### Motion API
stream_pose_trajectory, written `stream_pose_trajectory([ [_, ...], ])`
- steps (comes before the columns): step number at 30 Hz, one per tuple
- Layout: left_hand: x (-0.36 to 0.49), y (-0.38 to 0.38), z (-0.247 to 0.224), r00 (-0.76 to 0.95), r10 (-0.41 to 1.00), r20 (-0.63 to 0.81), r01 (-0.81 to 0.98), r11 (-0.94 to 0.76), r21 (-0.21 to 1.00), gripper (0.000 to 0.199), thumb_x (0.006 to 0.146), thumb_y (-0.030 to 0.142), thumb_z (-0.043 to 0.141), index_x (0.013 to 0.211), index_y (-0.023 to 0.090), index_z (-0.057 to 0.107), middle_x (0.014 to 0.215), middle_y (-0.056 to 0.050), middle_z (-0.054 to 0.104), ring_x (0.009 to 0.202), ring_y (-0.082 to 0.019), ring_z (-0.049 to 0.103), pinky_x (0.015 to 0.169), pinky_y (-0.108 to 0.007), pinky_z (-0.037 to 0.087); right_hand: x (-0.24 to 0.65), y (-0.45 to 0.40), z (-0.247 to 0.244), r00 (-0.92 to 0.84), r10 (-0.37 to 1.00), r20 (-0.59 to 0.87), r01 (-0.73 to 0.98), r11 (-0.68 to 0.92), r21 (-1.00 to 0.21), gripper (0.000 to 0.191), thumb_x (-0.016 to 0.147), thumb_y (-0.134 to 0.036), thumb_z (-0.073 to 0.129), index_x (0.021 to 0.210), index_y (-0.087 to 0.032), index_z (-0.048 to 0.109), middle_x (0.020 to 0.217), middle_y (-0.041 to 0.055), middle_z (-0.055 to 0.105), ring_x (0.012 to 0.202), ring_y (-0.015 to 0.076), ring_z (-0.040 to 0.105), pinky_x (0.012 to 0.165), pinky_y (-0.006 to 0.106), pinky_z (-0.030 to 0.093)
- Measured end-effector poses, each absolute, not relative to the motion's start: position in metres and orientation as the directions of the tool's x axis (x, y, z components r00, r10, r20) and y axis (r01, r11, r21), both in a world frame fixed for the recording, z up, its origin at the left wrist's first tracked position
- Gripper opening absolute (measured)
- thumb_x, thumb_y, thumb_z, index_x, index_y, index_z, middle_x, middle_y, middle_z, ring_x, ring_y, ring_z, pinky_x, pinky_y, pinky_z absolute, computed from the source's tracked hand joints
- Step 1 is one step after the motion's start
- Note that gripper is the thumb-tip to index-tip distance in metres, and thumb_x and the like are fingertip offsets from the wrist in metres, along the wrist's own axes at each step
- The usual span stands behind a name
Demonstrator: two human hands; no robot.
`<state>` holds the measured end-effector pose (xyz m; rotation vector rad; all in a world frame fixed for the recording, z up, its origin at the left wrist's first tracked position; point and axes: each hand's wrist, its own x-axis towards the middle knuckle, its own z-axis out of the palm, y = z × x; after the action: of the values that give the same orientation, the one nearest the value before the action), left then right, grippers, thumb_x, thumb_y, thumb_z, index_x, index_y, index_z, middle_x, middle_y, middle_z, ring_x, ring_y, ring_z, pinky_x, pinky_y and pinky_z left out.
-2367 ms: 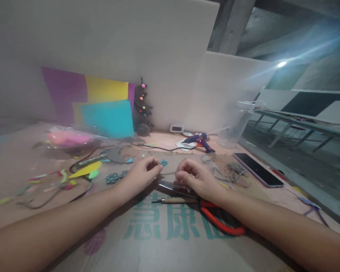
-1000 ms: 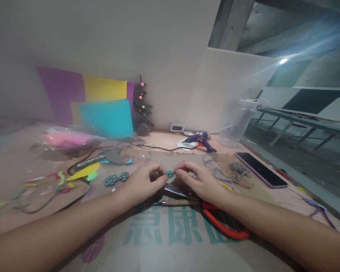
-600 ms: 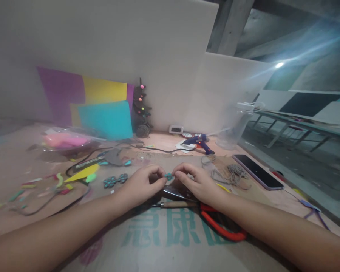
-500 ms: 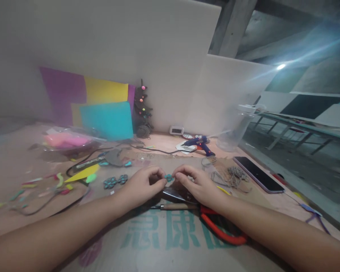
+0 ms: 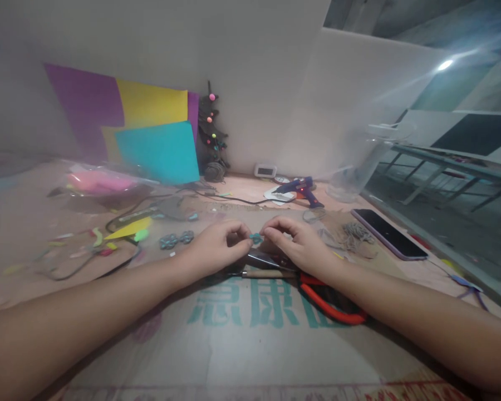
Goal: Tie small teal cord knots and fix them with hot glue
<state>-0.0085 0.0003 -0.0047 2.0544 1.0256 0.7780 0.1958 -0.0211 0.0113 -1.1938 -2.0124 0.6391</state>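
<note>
My left hand [image 5: 219, 245] and my right hand [image 5: 298, 245] meet over the middle of the table, thumbs and forefingers pinched. Between their fingertips is a small teal piece [image 5: 256, 238], too small to make out its kind. Just below the hands lie scissors with red handles [image 5: 334, 309], their blades partly hidden by my right hand. A wooden-handled tool [image 5: 269, 274] lies alongside the blades. Left of my left hand rest grey-and-teal knotted pieces [image 5: 176, 239], shaped like small flowers.
Behind the hands lies a blue glue gun [image 5: 298, 190] beside a small white clock [image 5: 265, 170]. A phone [image 5: 388, 234] and a tangle of grey cord [image 5: 357, 234] are on the right. Colourful scraps [image 5: 129, 229], a plastic bag [image 5: 102, 181] and a small decorated tree [image 5: 212, 139] stand or lie left.
The view has tipped down, so things on the table appear higher in the picture. Both hands keep their pinch on the teal piece, nearly unchanged.
</note>
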Motion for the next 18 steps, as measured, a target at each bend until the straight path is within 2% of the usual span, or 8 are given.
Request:
stream_pose_trajectory([
  [7,-0.007,0.0012,-0.0062,0.548,0.802,0.238,0.415,-0.508,0.755,0.013,0.082,0.028,0.054,0.078,0.019,0.062,0.07,0.0,0.067,0.067,-0.016,0.061,0.06,-0.024,0.043,0.1947,-0.0218,0.014,-0.335,0.892,0.303,0.557,0.447,-0.7,0.017,0.09,-0.032,0.054,0.086,-0.018,0.064,0.079,0.001,0.068,0.072,0.0135,0.061,0.064,0.024,0.046],
  [15,-0.0065,0.0036,-0.0093,0.585,0.782,0.216,0.401,-0.51,0.761,0.016,0.084,0.03,0.053,0.078,0.019,0.062,0.072,0.0,0.066,0.069,-0.016,0.062,0.063,-0.025,0.043,0.1947,-0.0211,0.0123,-0.339,0.888,0.309,0.575,0.456,-0.679,0.016,0.089,-0.031,0.055,0.084,-0.018,0.064,0.079,0.0017,0.068,0.075,0.0148,0.062,0.069,0.026,0.047],
  [18,-0.0059,0.0039,-0.0097,0.571,0.79,0.222,0.422,-0.515,0.747,0.017,0.084,0.031,0.053,0.078,0.019,0.062,0.073,0.0,0.065,0.071,-0.017,0.061,0.064,-0.026,0.043,0.195,-0.0208,0.0122,-0.342,0.892,0.297,0.591,0.449,-0.67,0.017,0.088,-0.031,0.055,0.08,-0.018,0.063,0.076,0.0015,0.067,0.072,0.0143,0.06,0.065,0.025,0.045],
])
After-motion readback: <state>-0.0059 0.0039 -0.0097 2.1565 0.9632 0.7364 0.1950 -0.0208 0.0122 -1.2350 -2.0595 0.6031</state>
